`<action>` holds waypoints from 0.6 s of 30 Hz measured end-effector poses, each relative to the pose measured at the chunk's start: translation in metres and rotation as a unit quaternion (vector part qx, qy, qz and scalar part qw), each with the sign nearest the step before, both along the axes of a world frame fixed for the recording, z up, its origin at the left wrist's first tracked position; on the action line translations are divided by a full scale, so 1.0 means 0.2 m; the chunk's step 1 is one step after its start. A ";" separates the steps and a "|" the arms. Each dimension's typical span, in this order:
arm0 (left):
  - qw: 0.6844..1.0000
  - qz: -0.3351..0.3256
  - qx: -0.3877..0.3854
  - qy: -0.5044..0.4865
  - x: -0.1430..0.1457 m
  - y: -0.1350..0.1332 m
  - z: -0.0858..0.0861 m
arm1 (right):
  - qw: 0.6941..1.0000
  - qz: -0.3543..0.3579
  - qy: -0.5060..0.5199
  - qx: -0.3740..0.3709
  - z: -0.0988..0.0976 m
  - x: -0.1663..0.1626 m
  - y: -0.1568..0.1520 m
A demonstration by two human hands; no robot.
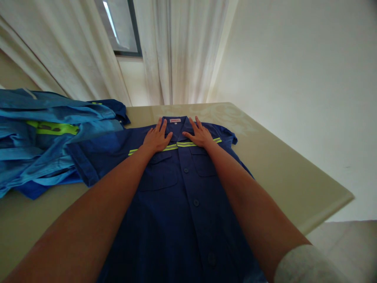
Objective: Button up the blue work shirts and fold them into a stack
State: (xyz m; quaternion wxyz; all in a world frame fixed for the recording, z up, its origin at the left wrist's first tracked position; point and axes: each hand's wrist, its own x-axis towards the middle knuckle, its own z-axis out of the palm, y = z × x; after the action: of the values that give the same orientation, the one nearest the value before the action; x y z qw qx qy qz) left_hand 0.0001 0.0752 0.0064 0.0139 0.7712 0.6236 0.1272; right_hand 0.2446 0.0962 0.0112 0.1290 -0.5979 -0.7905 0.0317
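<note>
A navy blue short-sleeved work shirt (pixel 167 212) lies front up, its collar at the far end and a button placket running down the middle. Yellow-green reflective strips (pixel 186 144) cross its chest above two flap pockets. My left hand (pixel 157 138) rests flat on the shirt beside the left of the collar, fingers spread. On the other side of the collar, my right hand (pixel 200 134) presses flat with its fingers apart. A white and red label (pixel 175 120) shows inside the neck. My forearms hide parts of both shirt sides.
The shirt lies on a pale yellow-green table (pixel 282 177) whose right edge slants toward me. A heap of lighter blue garments (pixel 55 145) touches the shirt's left sleeve. Cream curtains (pixel 194 51) and a window (pixel 120 25) stand behind, a white wall (pixel 309 78) to the right.
</note>
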 end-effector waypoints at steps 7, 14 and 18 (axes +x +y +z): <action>0.999 -0.005 -0.012 0.038 0.00 0.06 0.06 | 0.998 0.009 -0.053 -0.027 0.00 0.00 0.03; 0.998 0.044 -0.006 0.033 0.02 0.14 0.11 | 0.997 0.014 -0.055 -0.052 0.11 -0.03 0.12; 0.998 0.003 0.066 0.017 0.00 0.12 0.04 | 0.998 0.000 -0.043 0.042 0.06 -0.07 0.13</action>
State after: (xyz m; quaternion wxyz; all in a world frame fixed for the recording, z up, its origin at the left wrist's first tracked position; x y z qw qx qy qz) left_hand 0.0011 0.1001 0.0149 -0.0479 0.7706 0.6164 0.1547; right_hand 0.2306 0.1221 0.0242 0.1201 -0.5929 -0.7958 -0.0277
